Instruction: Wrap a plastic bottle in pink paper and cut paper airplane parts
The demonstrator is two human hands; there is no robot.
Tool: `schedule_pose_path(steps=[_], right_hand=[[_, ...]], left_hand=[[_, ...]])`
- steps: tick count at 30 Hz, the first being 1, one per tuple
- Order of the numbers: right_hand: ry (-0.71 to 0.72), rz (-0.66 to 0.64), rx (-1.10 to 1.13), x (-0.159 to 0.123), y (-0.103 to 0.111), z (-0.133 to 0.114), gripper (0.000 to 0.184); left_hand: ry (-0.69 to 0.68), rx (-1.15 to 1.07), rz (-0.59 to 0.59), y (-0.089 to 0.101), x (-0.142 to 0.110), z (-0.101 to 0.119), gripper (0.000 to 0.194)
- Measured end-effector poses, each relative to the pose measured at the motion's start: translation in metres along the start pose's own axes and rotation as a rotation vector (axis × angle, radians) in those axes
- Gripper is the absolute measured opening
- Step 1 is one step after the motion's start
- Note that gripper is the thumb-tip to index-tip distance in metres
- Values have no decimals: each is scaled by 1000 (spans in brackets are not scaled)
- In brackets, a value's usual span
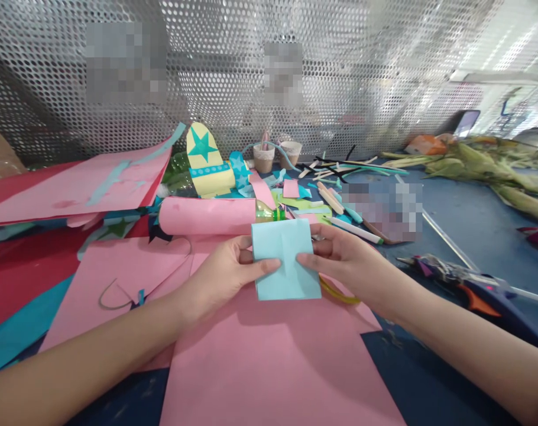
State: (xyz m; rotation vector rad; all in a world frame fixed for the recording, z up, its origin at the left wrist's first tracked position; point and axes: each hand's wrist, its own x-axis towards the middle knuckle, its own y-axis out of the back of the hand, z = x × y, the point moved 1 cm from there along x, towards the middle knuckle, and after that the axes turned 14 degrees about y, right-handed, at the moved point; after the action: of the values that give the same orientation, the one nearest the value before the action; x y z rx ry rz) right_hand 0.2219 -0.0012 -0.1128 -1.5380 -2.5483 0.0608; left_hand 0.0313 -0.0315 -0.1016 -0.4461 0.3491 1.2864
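Observation:
Between my two hands is a folded light-blue paper square, raised above a sheet of pink paper. A crease runs down the middle of the square. My left hand grips its left side, thumb on the front and fingers behind. On the right side, my right hand pinches it the same way, with the thumb close to the crease. Just beyond the square lies a green bottle wrapped in pink paper. A yellow ring-shaped piece shows partly under my right hand.
At right lie a glue gun and clear sticks. Paper scraps, a white marker and thin strips spread behind my hands. Two small cups stand by the perforated metal wall. Corn husks lie far right; pink sheets at left.

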Motion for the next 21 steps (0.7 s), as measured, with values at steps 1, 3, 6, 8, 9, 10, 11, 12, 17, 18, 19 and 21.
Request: schedule_pose_path(steps=[1, 3, 6, 8, 9, 10, 11, 12, 17, 18, 19, 21], right_hand=[[8, -4, -1, 0, 0, 1, 38], [19, -8, 4, 0, 0, 1, 38], [10, -16, 38, -1, 0, 1, 39], [4, -21, 57, 0, -1, -1, 40], [5, -22, 61, 0, -1, -2, 40], [6, -22, 63, 0, -1, -3, 40], [9, -22, 60, 0, -2, -4, 41], [12, -22, 54, 0, -2, -5, 41], [21, -16, 30, -1, -1, -4, 44], [19, -18, 35, -1, -1, -3, 45], [18, -21, 43, -1, 0, -2, 46], [16, -33, 61, -1, 1, 1, 46]], left_hand=[[1, 0, 1, 0, 0, 0, 55], [-4, -2, 5, 0, -1, 0, 55], [-4, -11, 2, -1, -1, 0, 52], [0, -16, -1, -1, -1, 0, 52], [0, -16, 0, -1, -1, 1, 52], [-2, -14, 0, -2, -1, 1, 51], [-3, -9, -1, -2, -1, 1, 51], [-6, -5, -3, -2, -1, 1, 50], [-22, 6, -3, -2, -1, 0, 48], [-25, 7, -4, -2, -1, 0, 48], [-26, 10, -9, -1, -2, 0, 47], [-24, 32, -25, -1, -2, 1, 46]])
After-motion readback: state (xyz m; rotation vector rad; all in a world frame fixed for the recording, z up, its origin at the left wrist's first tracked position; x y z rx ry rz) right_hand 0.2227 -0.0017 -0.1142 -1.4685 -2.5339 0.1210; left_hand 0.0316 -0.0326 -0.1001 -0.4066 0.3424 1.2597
